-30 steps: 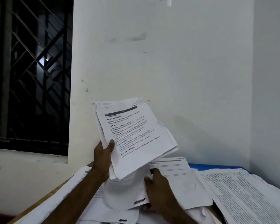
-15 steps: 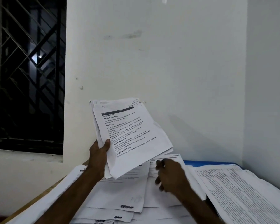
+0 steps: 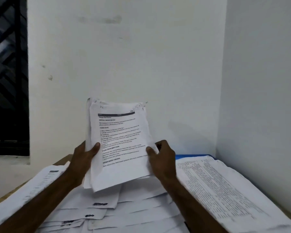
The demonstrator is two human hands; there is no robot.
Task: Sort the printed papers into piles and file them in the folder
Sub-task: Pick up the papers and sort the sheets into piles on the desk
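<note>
**Head view: stack [image 3: 121, 140] gripped from both sides**

Clamped at left edge by left hand [image 3: 84, 158], thumb over the print. Held upright over the table's [image 3: 60, 163] middle, long axis near vertical; white sheets, black text, lower edges uneven. Pinched at right edge by right hand [image 3: 163, 158], equally near. Probably squaring up before laying on a pile; folder [image 3: 187, 156] beyond, at far right corner.

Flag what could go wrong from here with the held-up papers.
1. The held stack is uneven, sheets fanned at the bottom; held only at its sides by the left hand and right hand, some could slip onto the loose sheets below and mix in.
2. The blue folder shows only as a strip behind the right pile; pulling it out may disturb that pile.
</note>
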